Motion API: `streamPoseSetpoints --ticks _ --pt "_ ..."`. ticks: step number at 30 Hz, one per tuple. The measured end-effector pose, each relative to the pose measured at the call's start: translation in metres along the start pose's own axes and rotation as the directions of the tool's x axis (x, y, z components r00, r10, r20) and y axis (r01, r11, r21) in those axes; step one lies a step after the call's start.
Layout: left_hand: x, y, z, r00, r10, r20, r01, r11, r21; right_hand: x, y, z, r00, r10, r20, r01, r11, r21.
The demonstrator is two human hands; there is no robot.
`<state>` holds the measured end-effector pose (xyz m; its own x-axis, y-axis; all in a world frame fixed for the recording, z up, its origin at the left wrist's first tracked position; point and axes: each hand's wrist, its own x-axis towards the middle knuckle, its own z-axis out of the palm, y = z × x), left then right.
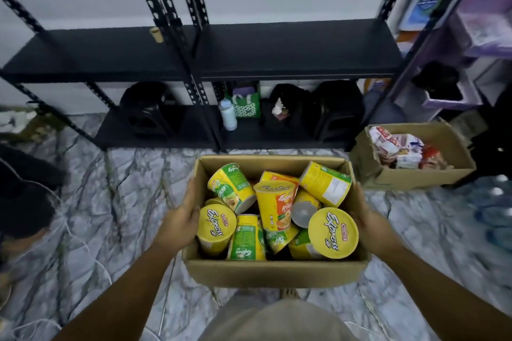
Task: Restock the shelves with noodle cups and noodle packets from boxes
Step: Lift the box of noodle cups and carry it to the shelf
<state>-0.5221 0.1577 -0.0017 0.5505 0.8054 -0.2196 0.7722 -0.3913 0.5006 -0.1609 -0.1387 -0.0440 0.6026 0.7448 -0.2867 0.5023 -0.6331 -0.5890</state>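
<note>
An open cardboard box (273, 271) full of several yellow and green noodle cups (332, 232) is held in front of me above the marbled floor. My left hand (180, 219) grips its left wall, thumb over the rim. My right hand (371, 219) holds the right wall, fingers hidden behind the cardboard. A second cardboard box (415, 174) with several red and white noodle packets (399, 147) sits on the floor to the right. Black metal shelves (291, 50) stand straight ahead, the middle boards bare.
On the bottom shelf stand dark bags (293, 108), a green tote bag (246, 105) and a white bottle (228, 115). A purple rack (471, 36) with boxed goods rises at the right. Water bottles (496, 213) lie on the floor far right. A dark object (25, 202) lies at the left.
</note>
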Motion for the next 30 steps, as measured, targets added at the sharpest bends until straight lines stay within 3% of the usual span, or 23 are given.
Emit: streamPoseSetpoints --ticks 7,17,30 --pt "0.084 0.008 -0.003 0.988 0.127 0.084 -0.123 0.991 -0.048 0.015 -0.005 -0.001 0.987 0.101 -0.125 -0.111 0.991 -0.079" --pt "0.175 0.041 0.002 0.976 0.173 0.132 -0.157 0.980 -0.126 0.069 -0.011 -0.032 0.967 0.204 -0.152 -0.217 0.973 -0.075" --pt "0.231 0.140 0.047 0.992 -0.038 0.120 0.050 0.994 -0.095 0.188 0.059 -0.103 0.979 0.205 -0.024 -0.205 0.978 -0.028"
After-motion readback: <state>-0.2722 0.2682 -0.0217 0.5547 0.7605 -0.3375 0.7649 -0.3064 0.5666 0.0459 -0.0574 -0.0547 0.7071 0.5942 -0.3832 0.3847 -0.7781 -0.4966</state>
